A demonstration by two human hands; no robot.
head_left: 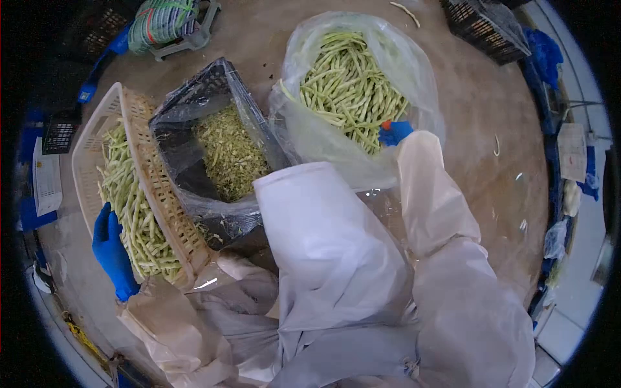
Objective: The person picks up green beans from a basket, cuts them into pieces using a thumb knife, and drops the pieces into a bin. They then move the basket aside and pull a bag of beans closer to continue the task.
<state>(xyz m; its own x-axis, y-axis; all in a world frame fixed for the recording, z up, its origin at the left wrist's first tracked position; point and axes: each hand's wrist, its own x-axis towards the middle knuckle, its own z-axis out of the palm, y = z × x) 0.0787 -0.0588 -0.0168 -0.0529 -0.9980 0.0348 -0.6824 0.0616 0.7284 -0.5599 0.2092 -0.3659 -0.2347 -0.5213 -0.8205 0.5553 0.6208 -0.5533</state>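
Fisheye view: black corners, and outer edges bend strongly. Light is moderate and cool; the white apron (pixel 323 233) looks brightest. Small glare spots dot the wet floor (pixel 498 213) to its right. Detail softens toward the dim rim.

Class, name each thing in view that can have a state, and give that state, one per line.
Clear bag: open, holding long green beans
Black bag: open, holding chopped green bits
Basket: uncovered, holding beans
Striped bundle: tied
Left hand: gloved, fingers extended beside the basket's beans
Right hand: gloved, at the clear bag's beans, grip unclear
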